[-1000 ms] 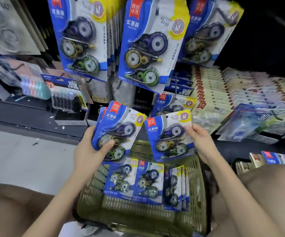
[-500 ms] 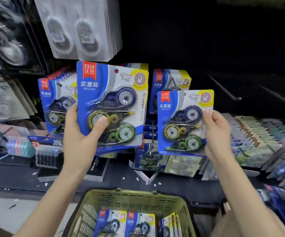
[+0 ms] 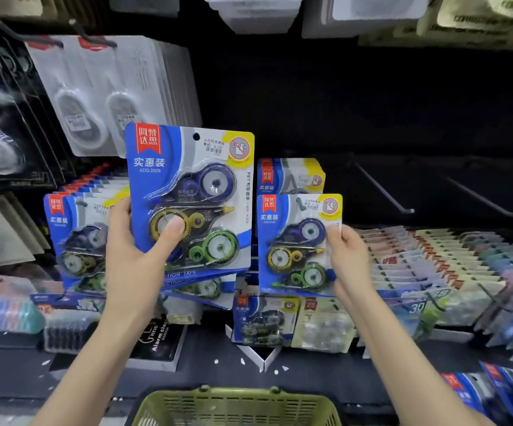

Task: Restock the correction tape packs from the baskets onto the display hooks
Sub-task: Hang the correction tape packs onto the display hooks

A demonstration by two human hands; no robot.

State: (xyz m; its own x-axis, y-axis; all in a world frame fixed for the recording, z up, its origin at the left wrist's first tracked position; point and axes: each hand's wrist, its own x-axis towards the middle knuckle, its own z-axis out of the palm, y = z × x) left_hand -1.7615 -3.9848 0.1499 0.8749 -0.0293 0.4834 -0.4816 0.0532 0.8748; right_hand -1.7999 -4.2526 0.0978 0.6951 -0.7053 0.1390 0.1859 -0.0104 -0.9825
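- The left hand grips a stack of correction tape packs, thumb pressed on the front blister and fingers behind. The rear packs fan out along the bottom edge. With only that clamp holding them, one could slide free and drop towards the green basket or past it.
- The right hand pinches a single pack by its right edge, in front of the hung row. A hook tip seems to show at its hang hole, but I cannot tell whether it is threaded. An edge pinch steers poorly, so the hole may miss the tip or the card may buckle.
- Releasing too early would let that pack fall onto the shelf goods below.
- The left forearm is close to the full left row, and a nudge could unseat packs.
- The bare hooks on the right could snag a reaching hand.
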